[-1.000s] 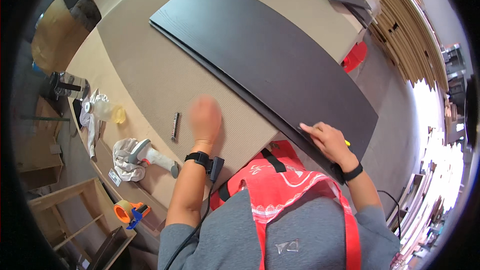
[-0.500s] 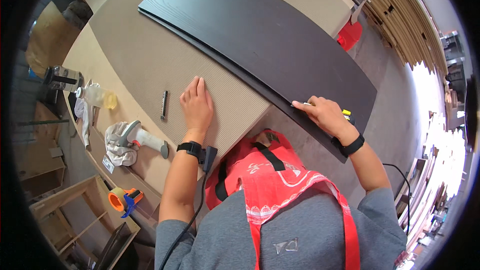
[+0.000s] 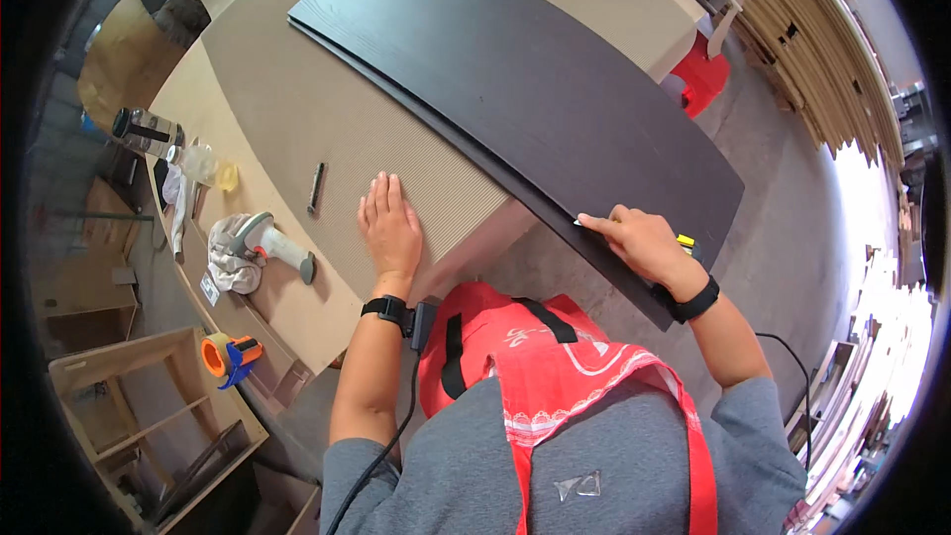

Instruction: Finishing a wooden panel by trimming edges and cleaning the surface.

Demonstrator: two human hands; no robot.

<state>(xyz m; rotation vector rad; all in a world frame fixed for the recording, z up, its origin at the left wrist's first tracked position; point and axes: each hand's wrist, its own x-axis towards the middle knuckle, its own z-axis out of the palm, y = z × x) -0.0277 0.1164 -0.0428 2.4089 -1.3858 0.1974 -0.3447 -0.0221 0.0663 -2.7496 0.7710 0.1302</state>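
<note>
A long dark board (image 3: pixel 515 69) with wood grain lies slantwise across the table, and its near right end juts past the table edge. My right hand (image 3: pixel 644 246) is closed at the board's long near edge. It grips what looks like a yellow and black utility knife (image 3: pixel 686 241), mostly hidden by the palm, with a pale tip by my index finger touching the edge. My left hand (image 3: pixel 391 235) rests flat on the ribbed brown table covering (image 3: pixel 436 178), fingers stretched and holding nothing. Left of it lies a dark, slim pen-like tool (image 3: pixel 316 188).
A barcode scanner (image 3: pixel 277 242) leans on a crumpled cloth (image 3: pixel 230 266). Beyond stand a bottle of yellowish liquid (image 3: pixel 208 167) and a dark-lidded bottle (image 3: pixel 149 132). An orange and blue tape dispenser (image 3: pixel 230 357) is at lower left, above a wooden frame (image 3: pixel 149 416). Stacked cardboard (image 3: pixel 807 30) stands at far right.
My left hand has slid a little toward me, its fingers slightly more spread. My right hand has shifted slightly nearer along the board's edge. The whole view has turned a little.
</note>
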